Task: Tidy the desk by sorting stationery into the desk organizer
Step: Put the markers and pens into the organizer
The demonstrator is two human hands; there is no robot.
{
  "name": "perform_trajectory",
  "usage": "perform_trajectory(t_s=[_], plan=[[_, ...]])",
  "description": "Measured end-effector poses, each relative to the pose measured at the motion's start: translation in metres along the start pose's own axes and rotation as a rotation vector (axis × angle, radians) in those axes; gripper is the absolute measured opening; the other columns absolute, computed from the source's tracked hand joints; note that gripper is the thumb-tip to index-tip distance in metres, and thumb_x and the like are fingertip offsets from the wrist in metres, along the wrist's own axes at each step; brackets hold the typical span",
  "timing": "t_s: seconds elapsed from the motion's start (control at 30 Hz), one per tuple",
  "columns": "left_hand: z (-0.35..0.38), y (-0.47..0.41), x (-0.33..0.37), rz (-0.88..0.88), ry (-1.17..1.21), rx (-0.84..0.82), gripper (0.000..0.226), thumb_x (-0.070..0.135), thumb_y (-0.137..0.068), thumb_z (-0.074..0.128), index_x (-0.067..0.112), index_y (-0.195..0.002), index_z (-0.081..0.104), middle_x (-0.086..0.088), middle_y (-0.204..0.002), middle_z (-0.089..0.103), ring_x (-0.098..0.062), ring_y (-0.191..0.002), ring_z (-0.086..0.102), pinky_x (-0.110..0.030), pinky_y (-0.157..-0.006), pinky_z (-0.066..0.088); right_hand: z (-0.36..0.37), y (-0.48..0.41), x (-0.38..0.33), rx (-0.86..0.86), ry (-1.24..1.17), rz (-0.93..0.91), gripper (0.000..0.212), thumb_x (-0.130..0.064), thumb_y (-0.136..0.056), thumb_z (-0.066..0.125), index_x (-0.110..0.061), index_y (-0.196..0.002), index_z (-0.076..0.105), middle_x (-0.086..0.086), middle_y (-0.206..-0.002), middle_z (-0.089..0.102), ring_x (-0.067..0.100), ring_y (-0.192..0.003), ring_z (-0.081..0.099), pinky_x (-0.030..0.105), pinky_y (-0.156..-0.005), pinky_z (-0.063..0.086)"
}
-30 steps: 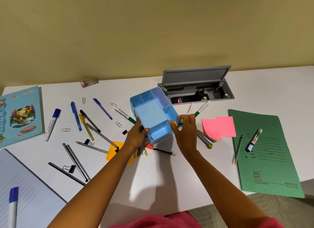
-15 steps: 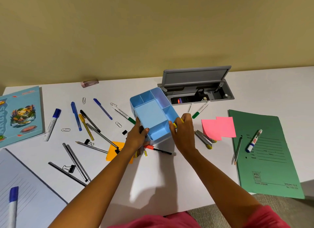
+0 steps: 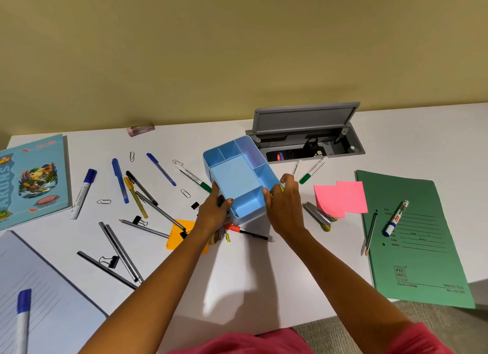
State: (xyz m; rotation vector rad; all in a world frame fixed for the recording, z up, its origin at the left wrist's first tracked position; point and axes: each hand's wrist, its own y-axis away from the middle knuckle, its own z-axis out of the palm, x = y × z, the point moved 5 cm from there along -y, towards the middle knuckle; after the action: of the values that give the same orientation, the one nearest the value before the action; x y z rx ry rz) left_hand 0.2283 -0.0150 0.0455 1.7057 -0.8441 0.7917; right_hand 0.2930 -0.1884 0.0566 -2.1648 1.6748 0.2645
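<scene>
The light blue desk organizer (image 3: pixel 237 179) has several empty compartments and sits tilted toward me at the desk's middle. My left hand (image 3: pixel 214 213) grips its near left corner. My right hand (image 3: pixel 286 208) grips its near right wall, and a small yellow item (image 3: pixel 281 188) peeks out under the fingers. Loose pens and pencils (image 3: pixel 137 192), a blue marker (image 3: pixel 84 192), paper clips and binder clips lie to the left. A red-tipped pen (image 3: pixel 248 232) lies just in front of the organizer. Two green-capped pens (image 3: pixel 311 171) lie to its right.
Pink sticky notes (image 3: pixel 340 199) and a metal cutter (image 3: pixel 318 216) lie to the right, by a green folder (image 3: pixel 422 248) carrying a marker (image 3: pixel 396 217) and pencil (image 3: pixel 369 233). An open cable box (image 3: pixel 306 139) is behind. A blue book (image 3: pixel 31 179) and lined notebook (image 3: pixel 47 314) lie left.
Both hands stay on the organizer. The yellow item at my right fingers, plainly visible a second ago, is now mostly hidden behind the hand.
</scene>
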Motion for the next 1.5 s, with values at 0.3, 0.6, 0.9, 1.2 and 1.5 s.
perform_trajectory(t_s=[0.3, 0.6, 0.9, 1.2, 1.5], plan=[[-0.001, 0.0, -0.004, -0.033, 0.039, -0.017, 0.072, 0.024, -0.096, 0.049, 0.032, -0.15, 0.003, -0.009, -0.137, 0.052, -0.03, -0.116, 0.058, -0.046, -0.092, 0.053, -0.018, -0.008, -0.004, -0.016, 0.174, -0.333, 0.021, -0.019, -0.066, 0.084, -0.011, -0.08, 0.07, 0.013, -0.104, 0.064, 0.029, -0.089, 0.059, 0.029, -0.064, 0.044], [-0.001, 0.001, -0.003, -0.009, 0.03, -0.03, 0.072, 0.028, -0.096, 0.05, 0.033, -0.15, 0.003, -0.007, -0.14, 0.05, -0.029, -0.121, 0.054, -0.052, -0.096, 0.049, -0.023, -0.023, 0.001, -0.101, 0.06, -0.554, 0.02, -0.002, -0.063, 0.083, -0.005, -0.079, 0.07, 0.011, -0.077, 0.066, 0.028, -0.071, 0.057, 0.032, -0.057, 0.05], [-0.001, 0.003, 0.0, 0.016, -0.012, -0.017, 0.069, 0.029, -0.096, 0.047, 0.029, -0.15, 0.004, -0.007, -0.14, 0.05, -0.028, -0.124, 0.052, -0.049, -0.101, 0.045, -0.019, -0.027, -0.004, -0.109, 0.145, -0.699, 0.018, -0.016, -0.069, 0.08, -0.004, -0.073, 0.067, 0.011, -0.07, 0.066, 0.026, -0.064, 0.058, 0.032, -0.062, 0.05], [-0.003, 0.003, 0.0, 0.028, -0.022, -0.031, 0.069, 0.028, -0.097, 0.047, 0.028, -0.151, 0.005, -0.008, -0.14, 0.05, -0.028, -0.125, 0.05, -0.05, -0.102, 0.044, -0.018, -0.025, 0.001, -0.155, 0.038, -0.641, 0.011, 0.0, -0.073, 0.074, -0.005, -0.074, 0.064, 0.01, -0.074, 0.066, 0.026, -0.068, 0.051, 0.028, -0.06, 0.042], [-0.003, 0.002, -0.002, 0.012, 0.005, -0.029, 0.069, 0.027, -0.097, 0.048, 0.032, -0.15, 0.004, -0.006, -0.14, 0.05, -0.029, -0.125, 0.051, -0.049, -0.103, 0.044, -0.02, -0.025, 0.005, -0.116, 0.01, -0.612, 0.006, -0.002, -0.085, 0.06, -0.003, -0.082, 0.065, 0.011, -0.08, 0.066, 0.026, -0.07, 0.049, 0.028, -0.063, 0.037]])
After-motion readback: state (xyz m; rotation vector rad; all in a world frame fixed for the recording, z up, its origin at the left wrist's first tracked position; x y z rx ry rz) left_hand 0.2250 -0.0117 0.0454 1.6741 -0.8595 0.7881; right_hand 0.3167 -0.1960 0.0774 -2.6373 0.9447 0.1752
